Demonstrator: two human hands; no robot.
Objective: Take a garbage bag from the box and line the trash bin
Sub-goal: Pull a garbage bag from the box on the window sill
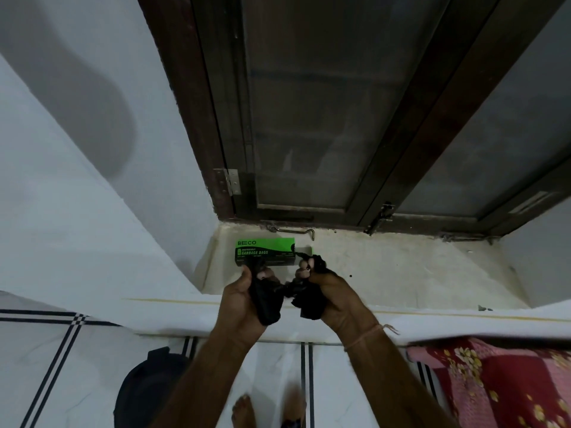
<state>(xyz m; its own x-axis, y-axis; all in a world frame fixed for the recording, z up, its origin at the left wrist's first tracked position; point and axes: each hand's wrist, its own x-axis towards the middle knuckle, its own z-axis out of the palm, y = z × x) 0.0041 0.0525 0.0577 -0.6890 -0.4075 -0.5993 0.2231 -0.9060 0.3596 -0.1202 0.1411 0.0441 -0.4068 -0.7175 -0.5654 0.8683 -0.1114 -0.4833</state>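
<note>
Bag point(289, 290), black and crumpled, was held up between both hands in front of the window sill point(401, 267), a twisted stretch of it running from one fist to the other. Left hand point(239, 299) was closed around one bunched end, thumb up along the plastic and fingers curled over it, the loose end hanging below the palm. Right hand point(333, 288) was clenched on the other end, with folds of plastic sticking out above the knuckles and below the heel of the hand; a thin thread point(369, 333) circled that wrist. Just behind the hands, the green box point(265, 251) lay flat on the sill near its left end, printed side up, close under the dark wooden window frame point(309, 216). Below, bare feet point(244, 412) stood on white floor tiles with dark stripes, a dark backpack point(148, 387) to the left and a red flowered cloth point(500, 384) to the right.
</note>
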